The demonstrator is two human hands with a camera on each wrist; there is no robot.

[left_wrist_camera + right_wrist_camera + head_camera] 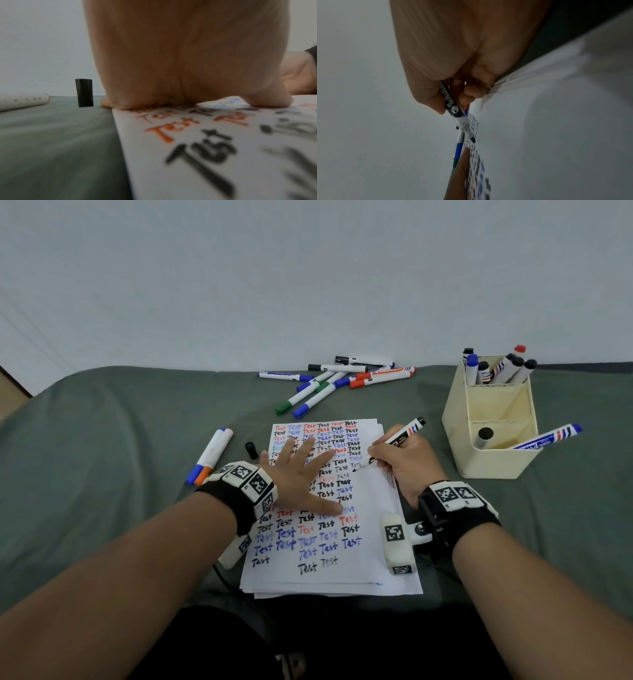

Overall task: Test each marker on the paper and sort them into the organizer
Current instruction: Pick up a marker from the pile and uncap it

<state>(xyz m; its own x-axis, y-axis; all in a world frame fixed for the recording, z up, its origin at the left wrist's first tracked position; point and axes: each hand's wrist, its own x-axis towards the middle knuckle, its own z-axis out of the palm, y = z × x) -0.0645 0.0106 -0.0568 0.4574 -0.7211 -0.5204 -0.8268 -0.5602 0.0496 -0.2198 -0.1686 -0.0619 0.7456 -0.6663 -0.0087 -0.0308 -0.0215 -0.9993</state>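
Note:
A stack of white paper (373, 559) covered with "Test" words in red, blue and black lies in front of me. My left hand (301, 470) presses flat on it with fingers spread. My right hand (397, 457) grips an uncapped black marker (397, 440) in a writing hold, its tip (473, 140) at the paper's right side. The marker's black cap (251, 449) stands on the cloth left of the paper. A cream organizer (493, 453) stands at the right, with several markers (496, 368) in its back compartment and two in its front one.
A pile of capped markers (329, 385) lies on the grey-green cloth behind the paper. Two more markers (210, 455), blue and orange capped, lie left of the paper. A pale wall rises behind the table.

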